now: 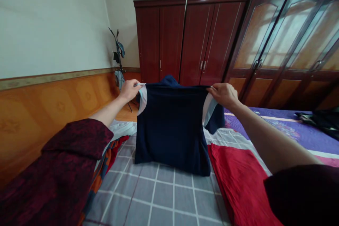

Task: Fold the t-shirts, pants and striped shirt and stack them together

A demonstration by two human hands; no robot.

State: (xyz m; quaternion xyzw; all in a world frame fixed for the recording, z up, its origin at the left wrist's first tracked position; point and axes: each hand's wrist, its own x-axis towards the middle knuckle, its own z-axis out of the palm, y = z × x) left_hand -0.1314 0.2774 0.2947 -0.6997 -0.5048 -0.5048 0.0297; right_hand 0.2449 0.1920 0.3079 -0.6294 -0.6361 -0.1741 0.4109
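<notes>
A dark navy garment (pixel 173 127) with pale trim at both sides hangs stretched between my two hands. My left hand (pixel 129 90) pinches its upper left corner by the pale edge. The upper right corner is gripped by my right hand (pixel 224 93). The garment's lower edge hangs at the grey checked bedcover (pixel 164 194); whether it touches is hard to tell. Behind the top edge a blue part of the cloth sticks up, and a dark flap hangs below my right hand.
Red cloth (pixel 243 183) lies on the bed at the right, with a purple cover (pixel 280 123) and dark clothing (pixel 323 120) beyond. Colourful clothes (pixel 106 159) lie by my left sleeve. Farther back are dark red wardrobes (pixel 161 39) and a coat stand (pixel 119 56).
</notes>
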